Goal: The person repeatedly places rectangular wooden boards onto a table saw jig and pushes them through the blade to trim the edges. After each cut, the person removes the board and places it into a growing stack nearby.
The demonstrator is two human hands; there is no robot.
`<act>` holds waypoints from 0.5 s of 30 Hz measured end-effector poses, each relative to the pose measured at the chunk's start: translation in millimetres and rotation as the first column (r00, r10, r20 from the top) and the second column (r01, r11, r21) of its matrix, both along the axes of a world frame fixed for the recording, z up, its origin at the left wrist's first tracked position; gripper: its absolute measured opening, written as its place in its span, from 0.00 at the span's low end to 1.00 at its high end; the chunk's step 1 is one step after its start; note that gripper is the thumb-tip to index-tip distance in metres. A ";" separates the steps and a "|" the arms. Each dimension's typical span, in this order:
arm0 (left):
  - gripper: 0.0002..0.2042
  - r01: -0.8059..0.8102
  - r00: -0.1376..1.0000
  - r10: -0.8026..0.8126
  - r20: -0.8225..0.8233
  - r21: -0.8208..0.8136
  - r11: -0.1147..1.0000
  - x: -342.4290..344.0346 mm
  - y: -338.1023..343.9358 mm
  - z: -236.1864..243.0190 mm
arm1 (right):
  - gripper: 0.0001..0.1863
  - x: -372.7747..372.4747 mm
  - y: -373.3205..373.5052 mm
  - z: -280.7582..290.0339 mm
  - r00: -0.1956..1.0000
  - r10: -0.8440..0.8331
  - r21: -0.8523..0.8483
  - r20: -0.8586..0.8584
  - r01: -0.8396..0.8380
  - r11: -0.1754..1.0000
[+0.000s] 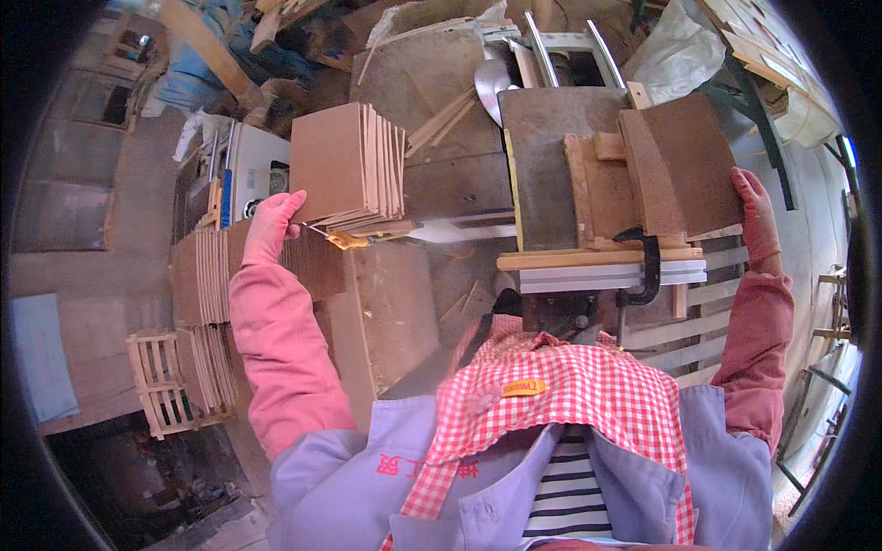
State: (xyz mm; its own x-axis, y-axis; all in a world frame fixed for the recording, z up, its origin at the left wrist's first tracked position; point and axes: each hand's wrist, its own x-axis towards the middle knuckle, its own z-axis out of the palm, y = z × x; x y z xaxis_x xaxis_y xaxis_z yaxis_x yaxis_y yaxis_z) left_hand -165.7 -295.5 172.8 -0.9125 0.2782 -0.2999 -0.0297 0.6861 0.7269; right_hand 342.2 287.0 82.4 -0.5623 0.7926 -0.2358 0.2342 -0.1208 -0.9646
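Observation:
My left hand is closed on the front-left corner of a stack of square brown boards, left of center. A yellow-handled tool lies partly under that stack. My right hand grips the right edge of a brown board, which leans against a wooden jig on the machine table. A black C-clamp is fixed over the pale rail along the table's front. A metal saw blade rises left of the machine table's back part.
More stacked boards and a wooden crate are at left. Loose strips lie behind the near stack. A plastic sack, green frame and slatted rack are at right. A large panel lies below center.

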 end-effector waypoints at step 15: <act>0.23 0.229 0.835 -0.394 0.384 0.408 0.884 169.4 145.1 -192.8 | 0.19 -169.7 -206.4 -46.2 0.958 0.232 -0.126 0.168 -0.212 0.969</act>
State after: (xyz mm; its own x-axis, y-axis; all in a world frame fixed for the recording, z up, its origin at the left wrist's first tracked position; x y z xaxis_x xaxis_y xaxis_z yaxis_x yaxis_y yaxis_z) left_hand 3.7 -150.4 -20.0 -0.5482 0.6811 -0.4854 -0.2317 0.4340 0.8706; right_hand 172.5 80.5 36.2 -0.6617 0.6178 -0.4249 0.4354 -0.1448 -0.8885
